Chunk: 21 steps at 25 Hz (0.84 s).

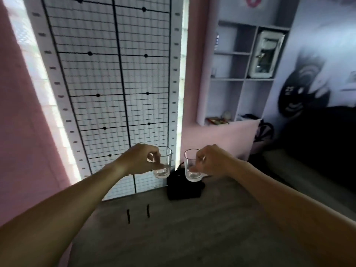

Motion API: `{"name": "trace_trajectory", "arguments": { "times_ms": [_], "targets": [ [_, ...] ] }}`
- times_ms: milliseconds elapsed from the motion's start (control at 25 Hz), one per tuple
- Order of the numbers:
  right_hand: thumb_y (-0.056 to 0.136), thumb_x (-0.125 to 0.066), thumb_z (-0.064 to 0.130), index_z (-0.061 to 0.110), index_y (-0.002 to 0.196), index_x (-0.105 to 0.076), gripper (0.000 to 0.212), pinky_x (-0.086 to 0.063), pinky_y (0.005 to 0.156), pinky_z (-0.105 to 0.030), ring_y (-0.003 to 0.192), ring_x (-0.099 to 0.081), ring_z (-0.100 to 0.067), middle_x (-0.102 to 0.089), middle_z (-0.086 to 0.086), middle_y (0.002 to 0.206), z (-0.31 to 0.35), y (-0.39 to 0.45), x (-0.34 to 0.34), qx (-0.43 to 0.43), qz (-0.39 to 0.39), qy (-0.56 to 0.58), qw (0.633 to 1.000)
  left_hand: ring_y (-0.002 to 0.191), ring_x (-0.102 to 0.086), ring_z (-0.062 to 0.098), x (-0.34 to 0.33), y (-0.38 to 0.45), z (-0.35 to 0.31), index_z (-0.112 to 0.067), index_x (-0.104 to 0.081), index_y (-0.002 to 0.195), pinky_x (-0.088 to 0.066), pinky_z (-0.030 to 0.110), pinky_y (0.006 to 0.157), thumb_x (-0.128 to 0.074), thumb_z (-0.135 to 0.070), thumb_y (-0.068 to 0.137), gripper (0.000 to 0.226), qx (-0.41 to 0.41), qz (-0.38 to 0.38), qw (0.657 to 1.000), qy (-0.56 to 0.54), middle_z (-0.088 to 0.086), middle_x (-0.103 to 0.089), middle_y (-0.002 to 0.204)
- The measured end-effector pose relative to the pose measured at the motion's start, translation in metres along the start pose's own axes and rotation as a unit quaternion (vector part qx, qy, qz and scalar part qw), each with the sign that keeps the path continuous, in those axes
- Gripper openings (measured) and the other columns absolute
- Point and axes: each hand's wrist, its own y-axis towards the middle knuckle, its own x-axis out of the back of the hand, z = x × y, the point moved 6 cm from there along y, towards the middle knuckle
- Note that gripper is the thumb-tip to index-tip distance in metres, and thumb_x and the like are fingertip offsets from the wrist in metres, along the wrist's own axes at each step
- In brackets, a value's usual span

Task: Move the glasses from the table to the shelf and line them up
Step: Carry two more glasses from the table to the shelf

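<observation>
I hold two clear, empty drinking glasses upright in the air above the far end of the grey table (183, 228). My left hand (140, 159) grips the left glass (165, 164) from its left side. My right hand (213, 160) grips the right glass (189, 167) from its right side. The two glasses are side by side, a small gap apart. The white cubby shelf (242, 79) hangs on the wall up to the right, well beyond both hands. One small glass-like object (213, 72) stands in a left cubby, too blurred to be sure.
A black box (184, 189) with a cable sits on the table under the glasses. A window with a wire grille (119, 83) fills the wall ahead. A white appliance (266, 54) occupies an upper right cubby; small items (219, 119) lie on the bottom shelf. Dark furniture (317, 141) stands right.
</observation>
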Motion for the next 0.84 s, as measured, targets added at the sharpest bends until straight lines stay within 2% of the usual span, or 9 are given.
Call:
{"name": "trace_trajectory", "arguments": {
  "times_ms": [120,320,440,560,720,840],
  "targets": [
    [0.069,-0.08,0.052,0.024,0.06,-0.063,0.034,-0.049,0.069,-0.027,0.074,-0.063,-0.014,-0.068,0.008,0.071,-0.062,0.024,0.037,-0.055,-0.019,-0.017,0.998,0.092,-0.067,-0.001,-0.014,0.088,-0.024,-0.042,-0.066,0.078,-0.058,0.04,0.087,-0.067,-0.083,0.054,0.047,-0.059,0.019,0.998,-0.022,-0.014,-0.074,0.102],
    [0.069,-0.079,0.054,0.027,0.058,-0.06,0.035,-0.048,0.066,-0.028,0.07,-0.06,-0.01,-0.063,0.012,0.068,-0.142,0.057,0.095,-0.134,-0.069,-0.045,0.988,0.088,-0.068,0.006,-0.035,0.215,-0.062,-0.029,-0.068,0.076,-0.057,0.037,0.085,-0.081,-0.062,0.065,0.037,-0.116,0.02,0.992,-0.051,-0.008,-0.075,0.099],
    [0.069,-0.077,0.056,0.026,0.058,-0.059,0.036,-0.044,0.06,-0.025,0.064,-0.059,-0.007,-0.061,0.014,0.064,-0.191,0.067,0.118,-0.179,-0.097,-0.048,0.978,0.085,-0.07,0.005,-0.056,0.282,-0.091,-0.026,-0.068,0.078,-0.059,0.037,0.082,-0.083,-0.053,0.07,0.033,-0.16,0.021,0.985,-0.061,-0.01,-0.075,0.09],
    [0.067,-0.076,0.057,0.029,0.062,-0.063,0.032,-0.049,0.064,-0.026,0.07,-0.063,-0.012,-0.066,0.01,0.072,-0.237,0.073,0.134,-0.213,-0.111,-0.055,0.969,0.083,-0.071,0.009,-0.077,0.338,-0.115,-0.029,-0.064,0.075,-0.058,0.037,0.079,-0.083,-0.049,0.072,0.027,-0.188,0.021,0.98,-0.058,-0.009,-0.074,0.083],
    [0.07,-0.074,0.057,0.026,0.069,-0.066,0.032,-0.047,0.065,-0.027,0.073,-0.064,-0.015,-0.065,0.008,0.073,-0.309,0.086,0.149,-0.231,-0.118,-0.062,0.964,0.08,-0.068,0.006,-0.111,0.409,-0.147,-0.036,-0.058,0.067,-0.051,0.029,0.07,-0.084,-0.04,0.073,0.027,-0.223,0.011,0.972,-0.068,-0.011,-0.07,0.083],
    [0.071,-0.074,0.055,0.026,0.065,-0.062,0.033,-0.043,0.061,-0.025,0.069,-0.061,-0.011,-0.062,0.011,0.069,-0.363,0.1,0.16,-0.226,-0.109,-0.063,0.966,0.078,-0.069,0.008,-0.136,0.461,-0.167,-0.036,-0.061,0.068,-0.052,0.029,0.072,-0.084,-0.04,0.072,0.024,-0.222,0.004,0.973,-0.056,-0.01,-0.07,0.081]
  ]
}}
